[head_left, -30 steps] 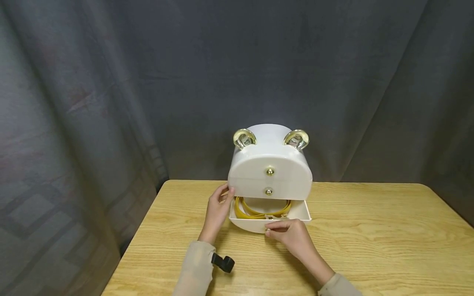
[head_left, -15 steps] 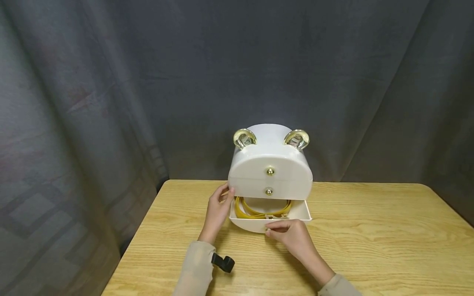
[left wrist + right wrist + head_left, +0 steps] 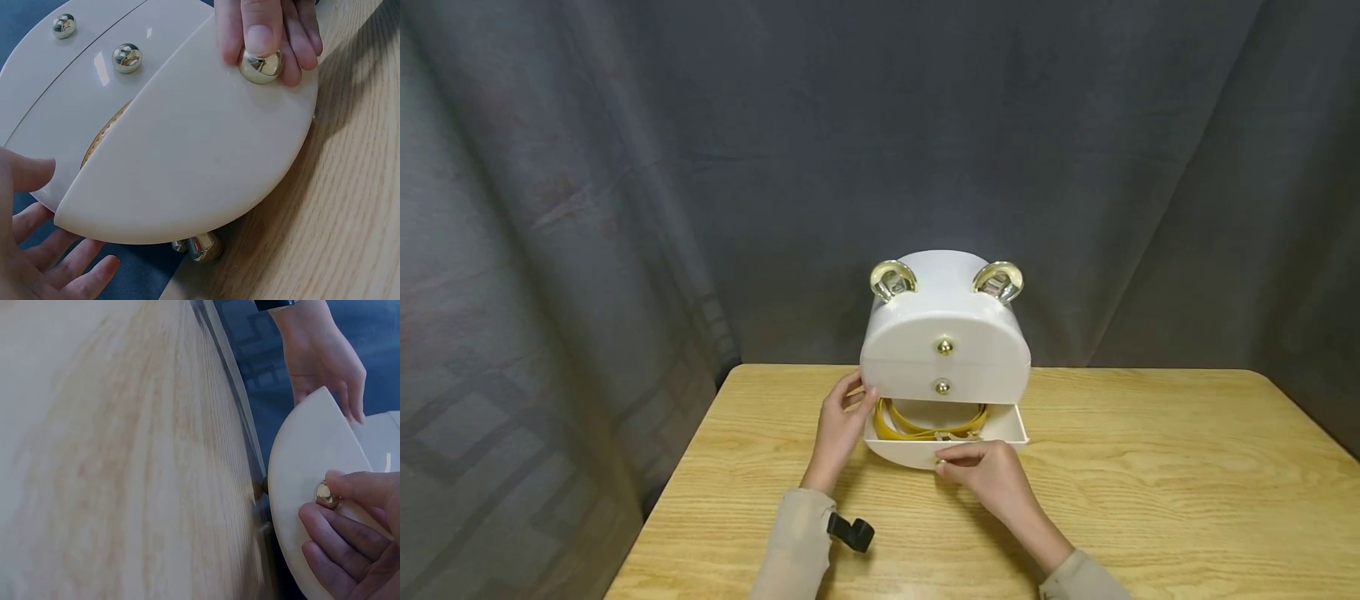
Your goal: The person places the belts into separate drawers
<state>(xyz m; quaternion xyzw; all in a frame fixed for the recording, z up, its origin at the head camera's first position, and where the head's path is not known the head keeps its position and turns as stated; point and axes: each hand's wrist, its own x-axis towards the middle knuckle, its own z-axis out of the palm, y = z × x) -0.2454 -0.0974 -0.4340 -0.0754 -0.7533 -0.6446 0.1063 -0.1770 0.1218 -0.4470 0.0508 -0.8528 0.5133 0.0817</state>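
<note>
A glossy white storage box (image 3: 945, 275) with rounded top and gold ears stands on the table. Its bottom drawer (image 3: 902, 454) is pulled out toward me. Coiled inside lies a yellow strap (image 3: 891, 427) with a metal clasp, partly under the box front. My right hand (image 3: 992, 475) pinches the drawer's gold knob (image 3: 324, 495) between thumb and fingers. At the box's lower left side, my left hand (image 3: 842, 425) holds the edge, thumb on the front and fingers round the side. In the left wrist view, the left thumb (image 3: 34, 173) lies just beside the drawer's corner.
Two more gold knobs, an upper one (image 3: 945, 347) and a lower one (image 3: 942, 387), sit on the shut drawers above. Small gold feet (image 3: 205, 247) support the box. The wooden table (image 3: 1150, 483) reaches back to a grey curtain (image 3: 820, 167). A black strap mount (image 3: 852, 532) juts from the left sleeve.
</note>
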